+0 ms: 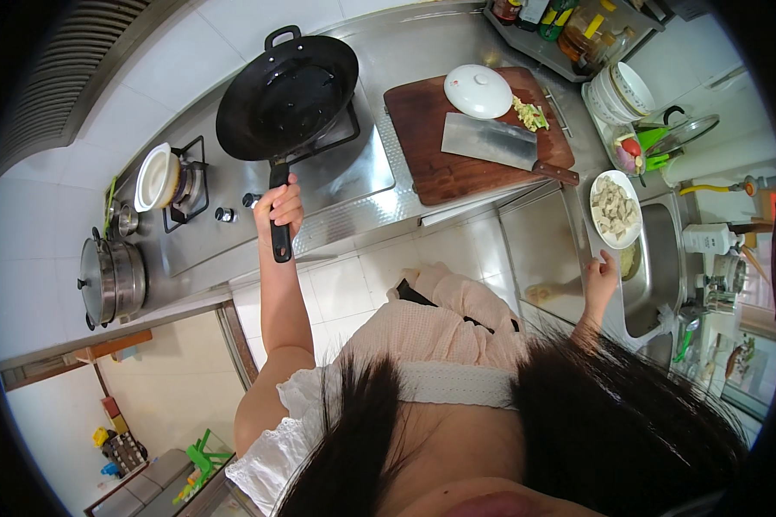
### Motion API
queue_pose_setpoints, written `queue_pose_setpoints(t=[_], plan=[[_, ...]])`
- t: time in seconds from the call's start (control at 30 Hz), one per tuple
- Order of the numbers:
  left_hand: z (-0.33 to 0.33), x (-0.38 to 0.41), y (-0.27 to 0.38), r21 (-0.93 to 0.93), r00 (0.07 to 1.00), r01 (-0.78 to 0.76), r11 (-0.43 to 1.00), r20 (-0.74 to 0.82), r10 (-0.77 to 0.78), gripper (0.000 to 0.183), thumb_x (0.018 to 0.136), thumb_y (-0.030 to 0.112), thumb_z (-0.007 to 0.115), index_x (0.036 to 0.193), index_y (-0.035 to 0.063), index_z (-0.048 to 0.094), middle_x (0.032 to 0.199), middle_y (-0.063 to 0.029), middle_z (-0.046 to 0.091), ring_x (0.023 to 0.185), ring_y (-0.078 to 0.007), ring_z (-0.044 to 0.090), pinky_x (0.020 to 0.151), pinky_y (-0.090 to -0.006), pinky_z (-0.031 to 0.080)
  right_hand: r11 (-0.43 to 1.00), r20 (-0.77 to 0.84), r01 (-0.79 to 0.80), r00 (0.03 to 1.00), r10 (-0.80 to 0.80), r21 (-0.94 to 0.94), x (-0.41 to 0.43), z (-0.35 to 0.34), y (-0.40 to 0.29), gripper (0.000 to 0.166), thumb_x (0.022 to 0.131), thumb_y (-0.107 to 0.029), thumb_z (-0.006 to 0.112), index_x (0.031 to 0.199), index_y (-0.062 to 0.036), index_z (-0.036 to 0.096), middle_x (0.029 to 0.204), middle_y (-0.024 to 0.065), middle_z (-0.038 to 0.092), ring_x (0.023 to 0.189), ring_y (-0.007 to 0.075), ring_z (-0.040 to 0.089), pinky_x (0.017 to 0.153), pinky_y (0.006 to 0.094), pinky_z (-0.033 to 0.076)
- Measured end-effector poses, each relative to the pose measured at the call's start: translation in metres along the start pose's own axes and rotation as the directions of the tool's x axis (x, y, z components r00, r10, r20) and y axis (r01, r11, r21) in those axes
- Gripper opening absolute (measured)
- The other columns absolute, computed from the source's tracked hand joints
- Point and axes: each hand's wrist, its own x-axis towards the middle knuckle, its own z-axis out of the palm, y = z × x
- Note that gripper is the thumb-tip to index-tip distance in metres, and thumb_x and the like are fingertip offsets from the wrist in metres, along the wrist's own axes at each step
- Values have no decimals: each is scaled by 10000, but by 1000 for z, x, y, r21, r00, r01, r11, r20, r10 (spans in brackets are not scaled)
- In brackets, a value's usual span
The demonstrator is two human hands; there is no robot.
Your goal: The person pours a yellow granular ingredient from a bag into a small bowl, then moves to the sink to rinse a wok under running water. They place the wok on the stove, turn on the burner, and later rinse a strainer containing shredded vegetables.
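My left hand (280, 208) is closed around the black handle of a wok (291, 97), which is tilted over the left-middle part of the steel stove. Inside, the wok's dark surface looks wet and holds no food. Over at the sink counter, my right hand (600, 278) is near the lower rim of a white oval plate (632, 238) of pale cut pieces (614, 207). Its fingers are partly curled, and whether they touch anything cannot be told. A cleaver (488, 141) lies on the wooden cutting board (420, 148), beside a white lid (478, 92) and chopped garlic and greens (529, 115).
A white pot (158, 178) sits at the left burner, with a steel steamer pot (113, 281) farther left. Bottles (579, 32) stand on a corner shelf above stacked bowls (614, 94). The sink (656, 258) is at the right. The cleaver's handle reaches past the board's edge.
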Motion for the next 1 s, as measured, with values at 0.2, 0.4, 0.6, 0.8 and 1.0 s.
queue_pose_setpoints(t=[0.2, 0.4, 0.6, 0.8, 1.0], plan=[[-8, -1, 5, 25, 1000, -6, 1000, -13, 6, 171, 891, 29, 371, 1042, -47, 345, 611, -27, 398, 412, -68, 404, 356, -199, 372, 997, 16, -30, 999, 31, -67, 3, 0, 11, 326, 806, -157, 543, 1114, -58, 581, 676, 89, 620, 615, 172, 581, 609, 309, 459], [-19, -6, 13, 76, 1000, 11, 997, -11, -10, 190, 896, 26, 358, 1063, -58, 326, 624, -42, 395, 417, -83, 402, 356, -204, 382, 990, -25, -75, 997, 73, -115, -8, 6, 1, 328, 801, -140, 527, 1114, -53, 575, 692, 98, 631, 618, 145, 590, 582, 277, 454], [-16, -3, 8, 30, 1000, 25, 999, 9, -25, 219, 929, 87, 335, 1089, -63, 338, 652, -52, 386, 466, -100, 419, 395, -211, 392, 983, 19, -169, 985, 171, -71, -22, 14, 12, 327, 792, -119, 518, 1107, -47, 573, 706, 115, 630, 657, 168, 620, 602, 300, 473], [-13, 2, -19, -22, 998, -11, 1000, 64, 12, 637, 871, 349, 542, 1277, -83, 308, 715, -8, 381, 623, -99, 461, 579, -224, 468, 985, -48, -173, 984, 172, -3, -37, 16, 28, 308, 786, -150, 558, 1067, -26, 586, 691, 118, 616, 628, 193, 591, 623, 310, 469], [-52, 6, -82, -94, 941, 57, 994, -327, -85, 630, 887, 471, 436, 1342, 50, 321, 807, -39, 439, 732, -137, 498, 648, -284, 491, 965, -223, -253, 938, 263, 75, -10, -28, 50, 282, 773, -171, 562, 1009, -26, 618, 704, 137, 632, 663, 248, 621, 657, 341, 481]])
